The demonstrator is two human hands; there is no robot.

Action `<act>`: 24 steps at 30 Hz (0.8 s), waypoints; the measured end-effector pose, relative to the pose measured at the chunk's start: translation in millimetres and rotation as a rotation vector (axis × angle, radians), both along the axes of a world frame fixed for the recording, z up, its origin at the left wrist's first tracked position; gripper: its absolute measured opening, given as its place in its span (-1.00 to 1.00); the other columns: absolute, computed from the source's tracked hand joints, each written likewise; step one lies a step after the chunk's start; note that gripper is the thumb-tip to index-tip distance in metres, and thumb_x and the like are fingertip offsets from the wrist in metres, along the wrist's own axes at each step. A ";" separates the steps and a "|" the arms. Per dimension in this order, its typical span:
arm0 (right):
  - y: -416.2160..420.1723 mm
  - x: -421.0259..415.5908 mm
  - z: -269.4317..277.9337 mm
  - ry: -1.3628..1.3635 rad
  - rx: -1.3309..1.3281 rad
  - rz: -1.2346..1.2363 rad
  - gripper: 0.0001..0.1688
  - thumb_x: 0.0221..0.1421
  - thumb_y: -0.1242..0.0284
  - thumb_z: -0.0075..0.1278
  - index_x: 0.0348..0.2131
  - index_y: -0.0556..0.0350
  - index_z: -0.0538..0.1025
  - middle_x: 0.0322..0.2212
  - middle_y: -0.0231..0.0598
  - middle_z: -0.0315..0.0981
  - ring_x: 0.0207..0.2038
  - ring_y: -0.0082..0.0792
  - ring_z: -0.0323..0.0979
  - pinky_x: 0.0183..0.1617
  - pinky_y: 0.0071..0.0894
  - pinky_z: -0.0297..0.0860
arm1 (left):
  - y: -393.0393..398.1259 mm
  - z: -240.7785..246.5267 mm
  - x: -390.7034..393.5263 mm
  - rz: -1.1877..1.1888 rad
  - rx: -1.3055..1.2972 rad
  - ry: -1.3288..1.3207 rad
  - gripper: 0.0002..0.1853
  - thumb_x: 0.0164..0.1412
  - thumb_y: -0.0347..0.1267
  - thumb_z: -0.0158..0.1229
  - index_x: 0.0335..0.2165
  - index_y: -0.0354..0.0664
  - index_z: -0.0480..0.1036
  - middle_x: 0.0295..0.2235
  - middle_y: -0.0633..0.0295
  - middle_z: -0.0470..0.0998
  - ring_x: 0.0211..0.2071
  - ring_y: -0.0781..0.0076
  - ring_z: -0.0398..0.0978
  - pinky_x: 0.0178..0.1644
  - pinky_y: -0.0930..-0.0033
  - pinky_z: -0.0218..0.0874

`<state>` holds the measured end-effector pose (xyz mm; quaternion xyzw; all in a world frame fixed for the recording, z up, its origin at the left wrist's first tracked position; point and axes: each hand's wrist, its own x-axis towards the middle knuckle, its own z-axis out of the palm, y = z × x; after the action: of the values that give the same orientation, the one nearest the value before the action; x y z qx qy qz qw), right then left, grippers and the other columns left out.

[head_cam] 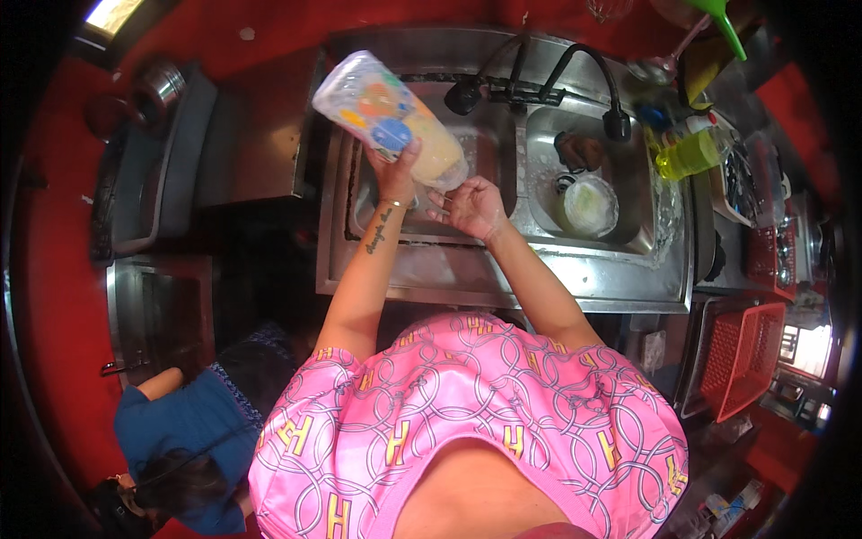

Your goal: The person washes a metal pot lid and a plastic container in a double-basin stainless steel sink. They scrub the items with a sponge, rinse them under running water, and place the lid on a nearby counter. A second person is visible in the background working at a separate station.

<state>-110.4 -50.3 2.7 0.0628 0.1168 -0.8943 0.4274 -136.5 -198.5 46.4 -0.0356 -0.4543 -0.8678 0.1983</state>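
My left hand (396, 170) grips a large, printed, translucent plastic container (392, 121), tilted above the left basin of a double steel sink (495, 151). Pale yellow shows through its lower end, though I cannot tell whether that is contents or print. Just below that end is my right hand (473, 209), palm up with fingers spread and nothing in it. In the right basin (633, 209) sits a pale round bowl (591, 205) holding something greenish. Beyond it lies a brown scouring pad or cloth (579, 151).
Two black gooseneck taps (465, 96) (616, 121) arch over the basins. A bottle of yellow liquid (687, 156) lies by the sink's right rim. Red plastic baskets (741, 364) stand right, a grey tub (182, 155) left. A person in blue (192, 411) bends at lower left.
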 end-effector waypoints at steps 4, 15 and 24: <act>-24.0 -7.3 7.2 0.155 0.192 -0.118 -0.57 -0.01 0.21 -0.11 -0.13 -0.06 0.32 -0.13 -0.36 0.25 -0.10 -0.42 0.21 -0.06 -0.23 0.14 | 4.5 9.5 1.9 0.022 0.133 -0.058 -0.42 -0.13 -0.45 0.15 -0.10 -0.15 0.10 -0.24 0.25 0.30 -0.24 0.44 0.33 -0.15 0.36 0.23; -19.6 3.4 14.5 0.269 0.495 -0.529 -0.61 -0.02 0.35 -0.04 -0.15 0.02 0.31 -0.25 -0.33 0.34 -0.15 -0.41 0.31 -0.19 -0.27 0.34 | -36.0 -23.5 -18.4 -0.040 0.446 -0.268 -0.44 -0.08 -0.02 0.02 -0.14 -0.11 0.25 -0.21 0.24 0.35 -0.17 0.32 0.31 -0.05 0.23 0.15; 167.5 26.8 -19.5 0.008 0.713 -0.654 -0.52 -0.07 0.42 -0.08 -0.11 0.06 0.20 -0.23 -0.18 0.28 -0.20 -0.22 0.34 -0.21 -0.13 0.37 | -20.2 -124.7 -30.8 -0.543 0.222 -0.862 -0.47 0.01 -0.11 0.03 -0.09 -0.14 0.21 -0.12 0.19 0.32 -0.13 0.22 0.32 -0.07 0.16 0.19</act>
<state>-83.5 117.1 -16.8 0.2355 0.3920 -0.8861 0.0754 -167.2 -218.7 -78.3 0.2295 -0.3745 -0.8667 -0.2364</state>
